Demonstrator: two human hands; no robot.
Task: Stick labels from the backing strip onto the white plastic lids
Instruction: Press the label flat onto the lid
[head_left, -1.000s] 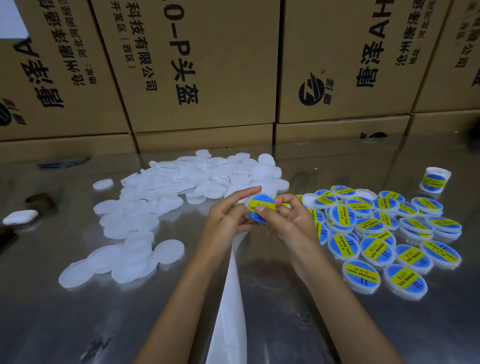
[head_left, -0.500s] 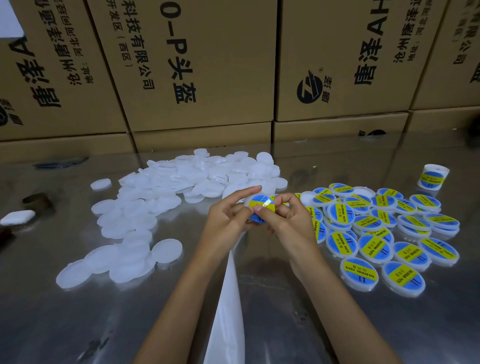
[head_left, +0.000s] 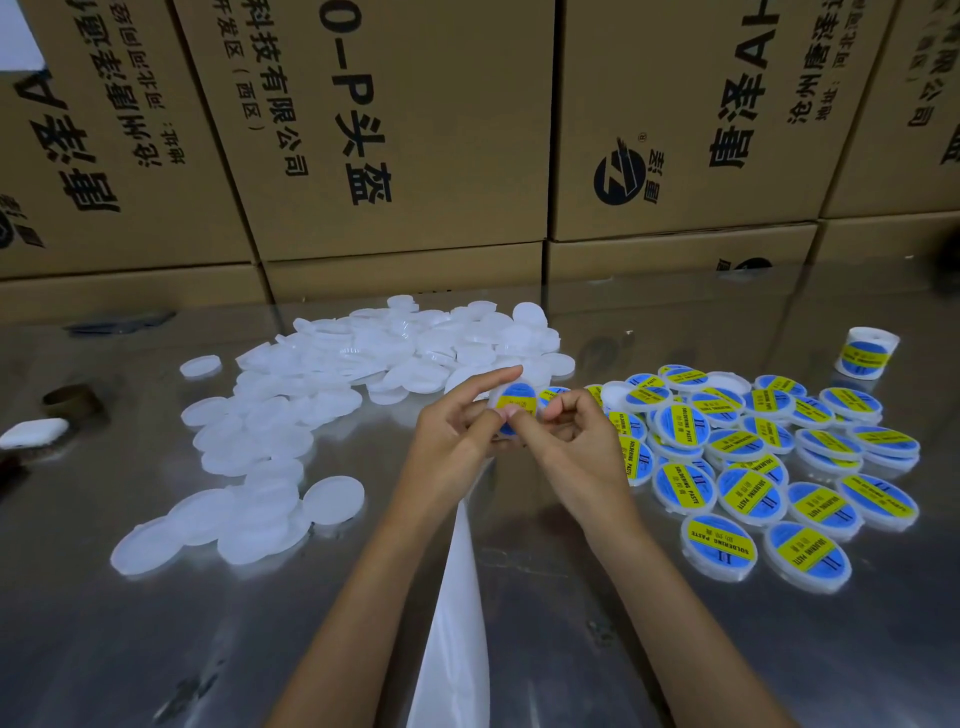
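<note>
- A white plastic lid (head_left: 514, 402) with a blue and yellow label on its face is held up just above the counter (head_left: 156, 649), between the two hands at the middle of the view.
- The left hand (head_left: 457, 441) holds the lid from the left side; its forefinger stretches along the lid's upper rim and its thumb presses on the lower part of the label.
- The right hand (head_left: 566, 441) has its fingers (head_left: 563, 402) curled, and its thumb tip meets the left thumb on the lower edge of the lid, so both hands grip the same lid.
- A white backing strip (head_left: 460, 613) runs from under the hands down toward the near edge of the view, lying between the two forearms.
- A heap of plain white lids (head_left: 322, 395) without labels lies on the counter to the left, spreading from the far side toward the near left.
- A group of labelled lids (head_left: 753, 457) lies to the right, many overlapping, each with a blue face and a yellow band.
- One labelled lid (head_left: 866, 352) stands tilted, well apart at the far right.
- A brown ring (head_left: 70, 400) and a white pad (head_left: 34, 434) sit at the left edge.
- Brown cardboard boxes (head_left: 415, 130) with black print are stacked behind the counter.
</note>
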